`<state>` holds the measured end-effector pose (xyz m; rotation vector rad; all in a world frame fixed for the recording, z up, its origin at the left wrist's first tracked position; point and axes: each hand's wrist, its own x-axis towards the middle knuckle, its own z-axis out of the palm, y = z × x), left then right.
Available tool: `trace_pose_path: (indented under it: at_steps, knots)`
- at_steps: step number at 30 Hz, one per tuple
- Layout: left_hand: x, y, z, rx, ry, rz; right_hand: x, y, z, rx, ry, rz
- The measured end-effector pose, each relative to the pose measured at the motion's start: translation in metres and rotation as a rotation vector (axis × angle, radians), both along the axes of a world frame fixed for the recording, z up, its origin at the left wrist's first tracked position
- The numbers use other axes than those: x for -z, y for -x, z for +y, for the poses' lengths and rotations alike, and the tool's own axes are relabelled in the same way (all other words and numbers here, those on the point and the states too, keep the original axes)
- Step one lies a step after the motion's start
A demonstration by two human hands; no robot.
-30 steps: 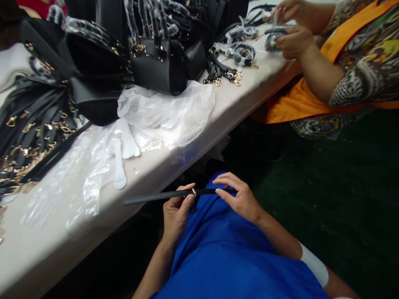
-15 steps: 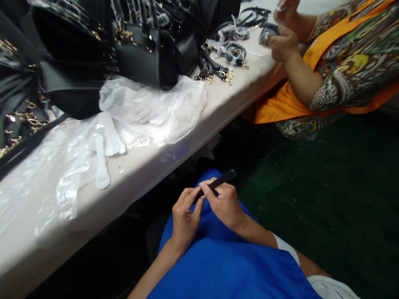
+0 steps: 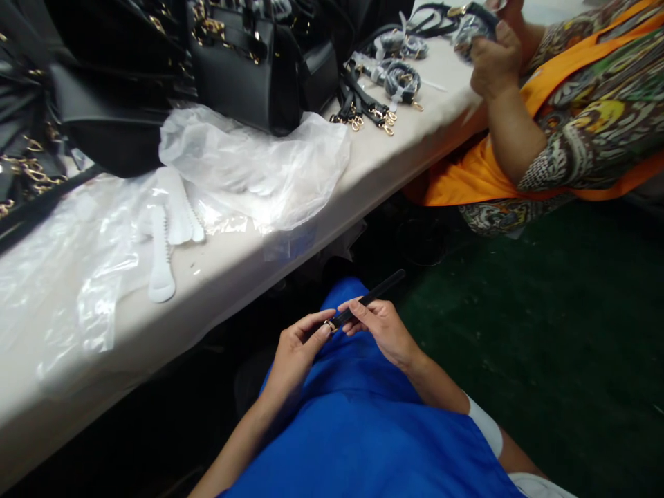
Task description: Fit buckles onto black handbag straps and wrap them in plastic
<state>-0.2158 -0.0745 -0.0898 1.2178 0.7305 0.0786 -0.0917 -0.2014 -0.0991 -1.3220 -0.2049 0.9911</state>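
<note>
A narrow black strap (image 3: 382, 286) with gold-coloured metal at its lower left end is held over my lap. My left hand (image 3: 297, 348) pinches the metal end between thumb and fingers. Farther up the same strap, my right hand (image 3: 382, 328) grips it, and the free end sticks out to the upper right. Both hands are above the blue apron (image 3: 363, 429), close together but apart. Part of the buckle or clasp is hidden by my left fingertips.
On the table (image 3: 207, 297) lie clear plastic bags (image 3: 259, 169), white toothed strips (image 3: 162, 259), black handbags (image 3: 241, 76) and straps with gold clasps (image 3: 366, 104). At the right, another person in an orange apron (image 3: 467, 180) holds a wrapped coil (image 3: 473, 34).
My hands have moved slightly apart, and the metal end now shows between them. The strap looks narrower and reaches farther to the upper right. The other person's hands have moved right with the coil.
</note>
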Motion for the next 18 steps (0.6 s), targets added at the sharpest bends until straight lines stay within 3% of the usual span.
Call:
trace_pose_path:
  at_steps: [5,13,18]
  knots:
    - [0.000,0.000,-0.002,-0.058,0.110,0.047,0.000,-0.004,-0.003,-0.128,0.172,-0.329]
    - [0.004,-0.003,-0.001,-0.069,0.013,0.086,-0.007,-0.004,-0.006,-0.101,0.067,-0.193]
    - [0.007,-0.003,-0.001,-0.081,0.027,0.083,-0.011,-0.002,-0.005,-0.154,0.050,-0.322]
